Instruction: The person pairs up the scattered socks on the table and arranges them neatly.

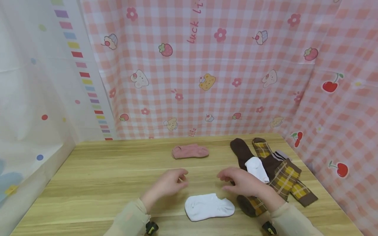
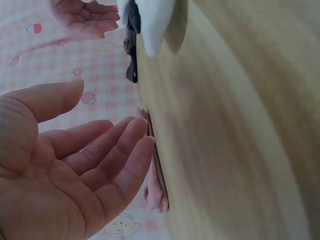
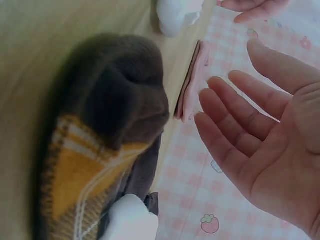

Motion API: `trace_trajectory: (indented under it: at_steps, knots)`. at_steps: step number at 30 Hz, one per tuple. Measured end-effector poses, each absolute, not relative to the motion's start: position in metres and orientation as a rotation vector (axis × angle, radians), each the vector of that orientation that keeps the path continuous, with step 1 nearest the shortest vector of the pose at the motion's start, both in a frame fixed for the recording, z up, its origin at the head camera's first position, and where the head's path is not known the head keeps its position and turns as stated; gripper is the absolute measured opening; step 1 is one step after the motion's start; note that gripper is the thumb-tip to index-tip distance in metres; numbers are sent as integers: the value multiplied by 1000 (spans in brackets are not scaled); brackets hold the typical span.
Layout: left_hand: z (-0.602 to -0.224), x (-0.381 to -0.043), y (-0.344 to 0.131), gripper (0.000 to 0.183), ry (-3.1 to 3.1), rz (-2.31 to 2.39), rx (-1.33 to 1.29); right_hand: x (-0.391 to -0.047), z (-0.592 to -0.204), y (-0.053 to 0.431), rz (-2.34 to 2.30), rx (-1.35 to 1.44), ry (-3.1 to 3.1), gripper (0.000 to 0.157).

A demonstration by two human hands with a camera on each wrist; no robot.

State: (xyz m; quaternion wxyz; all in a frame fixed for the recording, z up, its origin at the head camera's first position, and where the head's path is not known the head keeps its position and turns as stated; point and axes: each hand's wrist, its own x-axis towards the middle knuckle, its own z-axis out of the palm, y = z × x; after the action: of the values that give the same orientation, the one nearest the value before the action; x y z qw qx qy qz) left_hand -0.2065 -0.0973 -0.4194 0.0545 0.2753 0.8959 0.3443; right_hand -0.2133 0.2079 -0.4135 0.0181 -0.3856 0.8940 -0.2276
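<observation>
Both hands hover over the wooden table with nothing in them, palms turned toward each other. The left hand (image 1: 169, 182) is left of a white ankle sock (image 1: 208, 207) that lies flat near the front; its fingers (image 2: 117, 165) are relaxed and slightly bent. Over the left edge of a sock pile is the right hand (image 1: 240, 181), its fingers (image 3: 240, 112) loosely bent. Under and beside that hand lies a brown and yellow plaid sock (image 3: 82, 165). A second white sock (image 1: 256, 168) rests on the pile, partly hidden by the hand. Behind both hands lies a pink sock (image 1: 190, 151).
The pile on the right also holds a dark brown sock (image 1: 241, 151), several plaid pieces (image 1: 284, 175) and a grey striped cuff (image 1: 282, 155). A pink checked cloth (image 1: 189, 72) hangs behind the table, with a white dotted curtain (image 1: 32, 98) at left.
</observation>
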Motion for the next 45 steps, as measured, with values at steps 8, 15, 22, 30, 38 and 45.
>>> trace_trajectory:
  at_steps: [8,15,22,30,38,45]
  knots:
    - [-425,-199,-98,42,2650,1033,872,-207,-418,209,-704,-1201,2724,35]
    - [-428,-194,-94,44,2591,1013,851,-205,-424,210,-664,-1164,2670,35]
    - [-430,-190,-88,43,2582,1012,879,-204,-427,207,-656,-1174,2619,30]
    - [-432,-189,-85,35,2568,1040,884,-202,-431,203,-667,-1127,2572,28]
    - [-434,-188,-82,24,2553,1024,849,-201,-431,199,-622,-1049,2571,26]
    - [-434,-187,-80,16,2577,999,841,-201,-433,199,-597,-1080,2575,23]
